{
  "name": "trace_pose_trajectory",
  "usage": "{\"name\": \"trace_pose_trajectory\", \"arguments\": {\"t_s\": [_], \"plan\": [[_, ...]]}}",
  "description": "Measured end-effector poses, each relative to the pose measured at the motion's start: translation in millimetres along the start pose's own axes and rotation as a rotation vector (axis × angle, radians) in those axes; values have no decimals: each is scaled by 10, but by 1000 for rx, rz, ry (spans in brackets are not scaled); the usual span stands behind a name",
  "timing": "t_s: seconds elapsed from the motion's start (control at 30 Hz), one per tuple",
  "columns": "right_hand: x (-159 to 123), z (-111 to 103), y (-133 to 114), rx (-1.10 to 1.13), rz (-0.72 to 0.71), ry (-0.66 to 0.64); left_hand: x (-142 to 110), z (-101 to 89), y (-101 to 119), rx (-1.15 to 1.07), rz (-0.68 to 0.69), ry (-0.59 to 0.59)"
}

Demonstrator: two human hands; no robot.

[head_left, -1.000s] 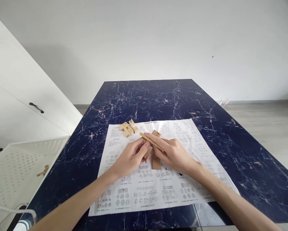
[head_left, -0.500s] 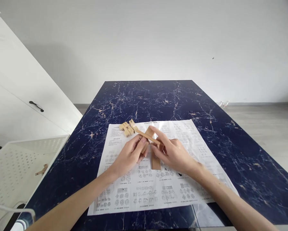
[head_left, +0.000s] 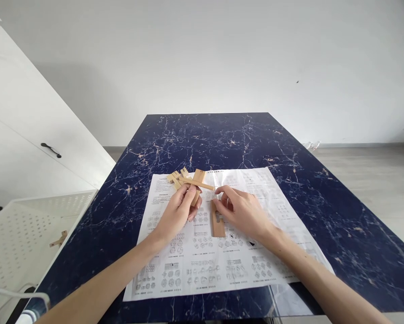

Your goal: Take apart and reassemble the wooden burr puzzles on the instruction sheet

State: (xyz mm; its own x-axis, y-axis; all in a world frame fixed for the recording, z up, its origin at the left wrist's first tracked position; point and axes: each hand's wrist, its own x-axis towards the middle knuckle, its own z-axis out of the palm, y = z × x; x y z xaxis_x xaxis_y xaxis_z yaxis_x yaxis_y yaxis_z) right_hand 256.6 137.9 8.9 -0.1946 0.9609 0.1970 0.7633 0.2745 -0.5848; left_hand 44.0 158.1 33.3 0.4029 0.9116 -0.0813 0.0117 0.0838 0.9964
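Wooden blocks (head_left: pixel 184 172) perhaps touch the strips (head_left: pixel 199 176) the left hand (head_left: pixel 179 206) holds.

A thin tan wood stick (head_left: pixel 204 184) crosses a wide wood piece (head_left: pixel 199 175); a cut-out wood piece (head_left: pixel 218 230) lies on paper (head_left: pixel 132 288).

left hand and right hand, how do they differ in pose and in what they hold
The left hand grips crossed wooden pieces; the right hand shows nothing in its grasp, index fingertip and thumb apart. The left hand is nearer the small blocks, the right hand nearer the notched slat. Both hands are bare, fingers bent, over the sheet.
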Motion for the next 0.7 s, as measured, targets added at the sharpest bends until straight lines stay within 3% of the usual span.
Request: {"name": "trace_pose_trajectory", "arguments": {"t_s": [0.5, 0.7], "plan": [[-30, -15, -123, -112, -45, -104, -2, 4, 8, 25, -1, 9], [-23, -19, -120, -90, -77, -82, 8, 5, 7, 25, 16, 17]]}}
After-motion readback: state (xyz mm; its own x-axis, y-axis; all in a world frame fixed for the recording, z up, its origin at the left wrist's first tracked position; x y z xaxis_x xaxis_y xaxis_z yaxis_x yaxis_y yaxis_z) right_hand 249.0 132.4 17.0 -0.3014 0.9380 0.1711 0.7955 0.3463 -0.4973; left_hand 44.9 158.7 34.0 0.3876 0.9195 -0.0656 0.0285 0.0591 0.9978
